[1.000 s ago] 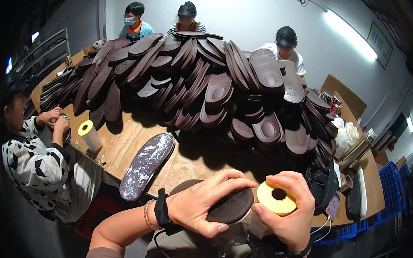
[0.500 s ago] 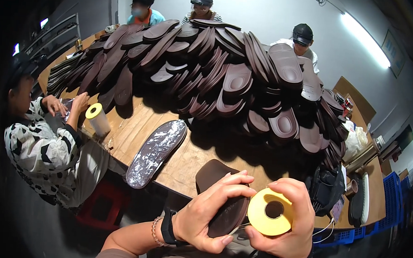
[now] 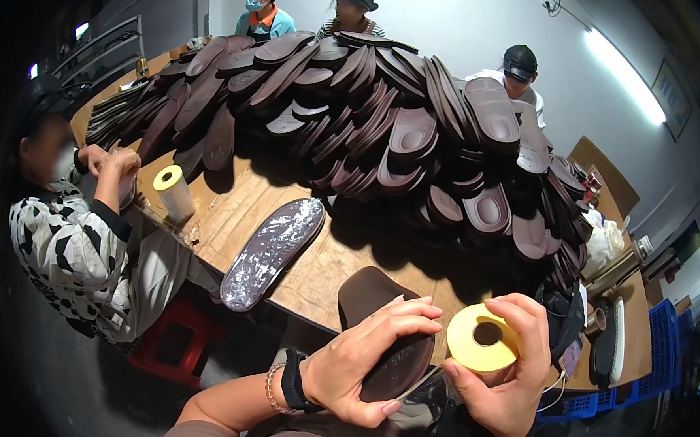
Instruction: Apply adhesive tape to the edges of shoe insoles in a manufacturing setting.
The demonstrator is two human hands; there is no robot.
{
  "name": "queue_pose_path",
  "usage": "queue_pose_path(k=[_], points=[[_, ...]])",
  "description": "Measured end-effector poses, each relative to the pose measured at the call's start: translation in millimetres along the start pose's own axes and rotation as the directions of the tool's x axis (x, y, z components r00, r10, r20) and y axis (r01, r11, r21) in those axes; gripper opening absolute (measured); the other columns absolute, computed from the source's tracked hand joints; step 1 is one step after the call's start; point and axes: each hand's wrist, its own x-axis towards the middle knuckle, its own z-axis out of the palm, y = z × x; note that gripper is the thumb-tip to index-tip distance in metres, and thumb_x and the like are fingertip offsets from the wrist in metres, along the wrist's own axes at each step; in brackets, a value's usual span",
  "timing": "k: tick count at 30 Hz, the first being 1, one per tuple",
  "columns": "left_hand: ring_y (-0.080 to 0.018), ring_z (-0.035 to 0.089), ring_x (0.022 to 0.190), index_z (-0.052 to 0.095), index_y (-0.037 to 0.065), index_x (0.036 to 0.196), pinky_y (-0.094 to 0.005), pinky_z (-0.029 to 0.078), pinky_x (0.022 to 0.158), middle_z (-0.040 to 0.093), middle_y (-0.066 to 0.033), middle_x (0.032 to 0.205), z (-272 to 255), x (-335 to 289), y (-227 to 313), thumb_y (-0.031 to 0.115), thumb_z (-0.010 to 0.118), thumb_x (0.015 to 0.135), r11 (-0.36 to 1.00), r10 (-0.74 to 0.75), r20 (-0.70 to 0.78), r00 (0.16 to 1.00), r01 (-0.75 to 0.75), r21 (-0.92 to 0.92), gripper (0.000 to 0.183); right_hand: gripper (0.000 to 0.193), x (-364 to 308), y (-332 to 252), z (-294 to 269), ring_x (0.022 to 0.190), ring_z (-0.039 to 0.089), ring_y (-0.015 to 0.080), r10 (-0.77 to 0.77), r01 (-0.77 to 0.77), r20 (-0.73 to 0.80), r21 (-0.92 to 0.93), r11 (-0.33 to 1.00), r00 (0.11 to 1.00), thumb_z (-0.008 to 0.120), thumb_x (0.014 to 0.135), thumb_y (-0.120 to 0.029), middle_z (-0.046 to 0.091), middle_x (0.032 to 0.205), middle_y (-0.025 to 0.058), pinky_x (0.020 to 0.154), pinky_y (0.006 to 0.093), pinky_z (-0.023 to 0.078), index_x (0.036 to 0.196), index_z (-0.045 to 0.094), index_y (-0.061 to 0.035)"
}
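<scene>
My left hand (image 3: 362, 361) is closed around a dark brown insole (image 3: 370, 292), fingers over its top and thumb below its near end. My right hand (image 3: 522, 378) grips a roll of clear film (image 3: 464, 345) whose yellow end faces up. A narrow gap separates the roll from the insole, and what looks like a strip of film runs low between them. Farther off to the left, an insole wrapped in shiny clear film (image 3: 273, 254) lies on the wooden table (image 3: 315, 288), overhanging its near edge.
A tall heap of brown insoles (image 3: 371, 117) covers the table's far side. Another film roll (image 3: 174, 193) stands upright at the left, near a seated co-worker (image 3: 80, 236). Two people and a third stand behind the heap. To the right are a black bag (image 3: 560, 320) and blue crates (image 3: 664, 342).
My right hand has carried the film roll to the right, slightly away from the insole. My left hand keeps its hold. The co-worker at the left has drawn both hands together.
</scene>
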Motion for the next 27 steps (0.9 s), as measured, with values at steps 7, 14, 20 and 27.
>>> queue_pose_path(k=[7, 14, 20, 27], points=[[-0.0456, 0.046, 0.144, 0.048, -0.005, 0.144, -0.0595, 0.029, 0.123, 0.051, -0.0276, 0.148, 2.5, -1.1, -2.3, 0.051, 0.072, 0.080, 1.000, 0.002, -0.008, 1.000, -0.002, -0.010, 0.088, 0.066, 3.6, -8.1, 5.9, 0.109, 0.063, 0.0246, 0.053, -0.052, 0.012, -0.052, 0.997, 0.999, 0.092, 0.068, -0.015, 0.056, 0.124, 0.0152, 0.094, 0.0335, 0.052, 0.126, 0.065, -0.0011], [-0.0463, 0.047, 0.144, 0.049, -0.005, 0.144, -0.0606, 0.028, 0.123, 0.051, -0.0275, 0.148, 2.4, -3.2, -0.3, 0.053, 0.070, 0.081, 1.000, -0.017, -0.001, 1.000, 0.017, 0.003, 0.089, 0.064, 1.5, -5.0, 8.1, 0.107, 0.063, 0.0248, 0.096, -0.094, 0.045, -0.036, 0.995, 0.994, 0.091, 0.068, -0.014, 0.056, 0.121, 0.0148, 0.093, 0.0340, 0.052, 0.126, 0.066, -0.0018], [-0.0471, 0.046, 0.146, 0.050, -0.005, 0.144, -0.0607, 0.027, 0.124, 0.052, -0.0272, 0.148, 4.8, -4.8, 1.1, 0.055, 0.069, 0.081, 1.000, -0.020, 0.002, 1.000, 0.020, -0.001, 0.089, 0.064, -1.2, -5.4, 9.3, 0.106, 0.063, 0.0253, 0.111, -0.110, 0.060, -0.024, 0.994, 0.992, 0.091, 0.067, -0.018, 0.056, 0.121, 0.0148, 0.093, 0.0345, 0.052, 0.125, 0.066, -0.0025], [-0.0457, 0.040, 0.150, 0.043, -0.004, 0.150, -0.0638, 0.026, 0.124, 0.049, -0.0248, 0.151, -6.2, -5.2, 7.8, 0.037, 0.071, 0.075, 0.999, -0.024, 0.034, 0.999, 0.023, 0.029, 0.089, 0.067, -2.9, -1.0, 20.0, 0.107, 0.062, 0.0251, 0.107, -0.109, 0.060, 0.028, 0.994, 0.992, 0.092, 0.067, -0.022, 0.056, 0.121, 0.0145, 0.093, 0.0344, 0.052, 0.125, 0.066, -0.0016]])
